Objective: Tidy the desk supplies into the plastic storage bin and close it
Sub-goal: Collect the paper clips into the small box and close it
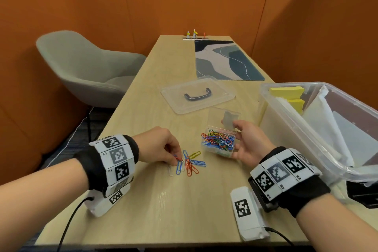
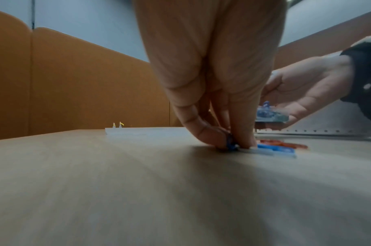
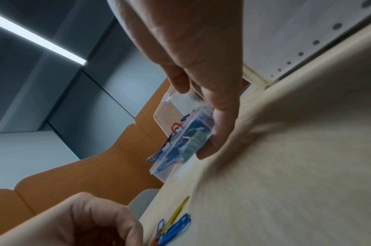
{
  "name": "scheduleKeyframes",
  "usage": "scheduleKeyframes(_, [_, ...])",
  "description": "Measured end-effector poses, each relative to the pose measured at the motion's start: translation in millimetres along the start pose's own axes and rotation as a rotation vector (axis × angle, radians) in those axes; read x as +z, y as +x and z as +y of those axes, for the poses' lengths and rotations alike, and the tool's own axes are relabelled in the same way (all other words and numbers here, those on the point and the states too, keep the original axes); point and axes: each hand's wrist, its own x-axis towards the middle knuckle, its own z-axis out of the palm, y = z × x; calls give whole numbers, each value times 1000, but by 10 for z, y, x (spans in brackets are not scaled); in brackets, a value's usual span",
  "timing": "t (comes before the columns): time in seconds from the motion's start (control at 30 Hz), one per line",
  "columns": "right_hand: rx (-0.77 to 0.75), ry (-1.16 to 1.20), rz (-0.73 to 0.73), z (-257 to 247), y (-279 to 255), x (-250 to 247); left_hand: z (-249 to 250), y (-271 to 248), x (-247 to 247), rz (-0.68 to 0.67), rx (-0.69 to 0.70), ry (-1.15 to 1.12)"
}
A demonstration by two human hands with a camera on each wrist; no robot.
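Note:
Several loose coloured paper clips [image 1: 189, 162] lie on the wooden desk [image 1: 163, 200]. My left hand [image 1: 177, 159] pinches clips at the pile's left edge; the left wrist view shows a blue paper clip [image 2: 230, 146] pinched between thumb and finger against the desk. My right hand [image 1: 235, 139] grips a small clear clip box [image 1: 218, 141], heaped with coloured clips, its hinged lid standing open. In the right wrist view the clip box [image 3: 184, 141] sits in my fingers just above the desk. The big clear storage bin [image 1: 286, 120] stands open at the right, holding yellow sticky notes [image 1: 286, 91].
The bin's clear lid [image 1: 178, 100] with a dark handle lies flat beyond the clips. A patterned desk mat [image 1: 225, 61] lies at the far end with small items behind it. A grey chair [image 1: 81, 67] stands left of the desk. Orange partitions surround the desk.

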Motion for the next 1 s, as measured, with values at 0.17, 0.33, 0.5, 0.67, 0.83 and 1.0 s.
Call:
scheduleKeyframes(0.17, [11,-14,-7,7,-39,24,278,58,-213,128,72,-171])
scheduleKeyframes(0.33, [15,-37,-8,29,-71,49,677,214,-211,278,190,-221])
scheduleKeyframes(0.5, [-15,-14,15,-15,-56,-33,402,134,-196,278,28,-35])
scheduleKeyframes(0.67, [-1,32,32,1,-25,-17,78,-84,7,-73,4,176])
scheduleKeyframes(0.83, [-6,74,42,28,-31,41,205,6,204,-86,217,258])
scheduleKeyframes(1.0, [-1,72,58,37,-52,37,214,17,187,-39,324,99])
